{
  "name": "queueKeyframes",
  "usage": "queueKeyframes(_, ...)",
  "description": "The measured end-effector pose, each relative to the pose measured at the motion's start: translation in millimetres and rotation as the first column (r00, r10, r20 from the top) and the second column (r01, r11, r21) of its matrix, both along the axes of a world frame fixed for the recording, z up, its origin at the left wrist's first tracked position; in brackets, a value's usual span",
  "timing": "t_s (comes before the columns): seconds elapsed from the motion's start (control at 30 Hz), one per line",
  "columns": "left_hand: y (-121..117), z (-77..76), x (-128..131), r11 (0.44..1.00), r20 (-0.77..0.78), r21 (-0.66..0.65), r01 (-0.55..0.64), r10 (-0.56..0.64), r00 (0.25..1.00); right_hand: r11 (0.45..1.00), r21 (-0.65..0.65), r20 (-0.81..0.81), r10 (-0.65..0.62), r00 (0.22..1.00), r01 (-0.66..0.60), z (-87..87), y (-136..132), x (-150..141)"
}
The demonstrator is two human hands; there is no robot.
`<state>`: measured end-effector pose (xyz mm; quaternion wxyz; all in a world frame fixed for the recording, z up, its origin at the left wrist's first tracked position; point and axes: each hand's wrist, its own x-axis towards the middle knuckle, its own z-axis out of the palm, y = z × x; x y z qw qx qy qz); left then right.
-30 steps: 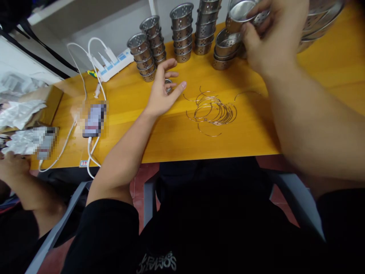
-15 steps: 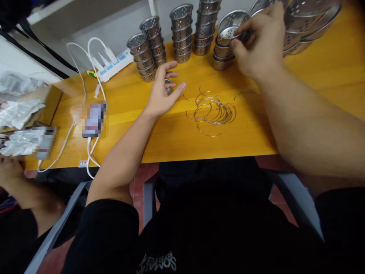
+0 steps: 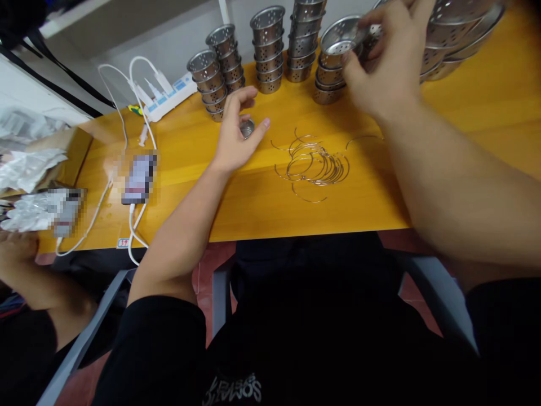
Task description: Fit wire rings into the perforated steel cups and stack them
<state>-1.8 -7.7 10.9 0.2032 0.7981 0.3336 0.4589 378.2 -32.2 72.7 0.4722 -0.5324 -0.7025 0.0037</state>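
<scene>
My right hand is closed at the right rim of the top perforated metal cup in a short stack. Its fingers hide part of that rim, and thumb and fingers lie on either side of it. My left hand hovers over the table with its fingers loosely apart, holding nothing. Partly behind its fingers is a small round metal piece on the tabletop. Between my hands lies a loose pile of thin curved metal wires, with one separate wire to the right.
More stacks of perforated cups stand along the wall. Larger perforated metal bowls are piled at the right. A white power strip, a phone and cables lie left. Another person's arm rests at the far left.
My left hand has shifted slightly left, uncovering more of the small round piece. The right hand's fingers have risen a little along the cup's rim. The wires look unmoved.
</scene>
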Motion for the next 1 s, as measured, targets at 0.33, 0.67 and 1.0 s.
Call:
queueKeyframes(0.33,20,-1.5,-28,0.988,-0.026,0.064,-0.139,0.141,0.99,0.774,-0.463,0.229,0.574,0.786,-0.431,20.5,-17,8)
queueKeyframes(0.67,33,-13.5,-33,0.992,-0.054,0.004,-0.125,0.125,0.991,0.338,-0.726,-0.019,0.861,0.508,-0.6,-30.7,4,27)
queueKeyframes(1.0,63,-45.5,-43,0.989,-0.045,0.061,-0.134,0.137,0.99,0.457,-0.74,0.068,0.781,0.621,-0.493,-21.3,7,-7)
